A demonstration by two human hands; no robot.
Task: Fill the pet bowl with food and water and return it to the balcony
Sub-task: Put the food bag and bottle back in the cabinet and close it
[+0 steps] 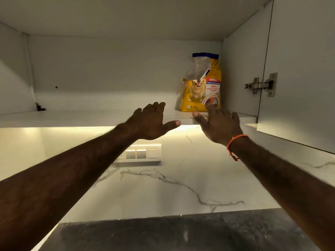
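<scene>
Both arms are up at the open cabinet. The yellow dog food bag (201,87) stands upright at the back right of the shelf (90,117), against the side wall. Left hand (152,122) hovers at the shelf edge, fingers spread, empty. Right hand (220,126), orange wristband (233,144), is also open, one fingertip right at the bag's bottom, not gripping it. Dark counter (163,232) below.

Both arms reach up, left hand (151,122) and right hand (220,126) open-fingered, empty
</scene>
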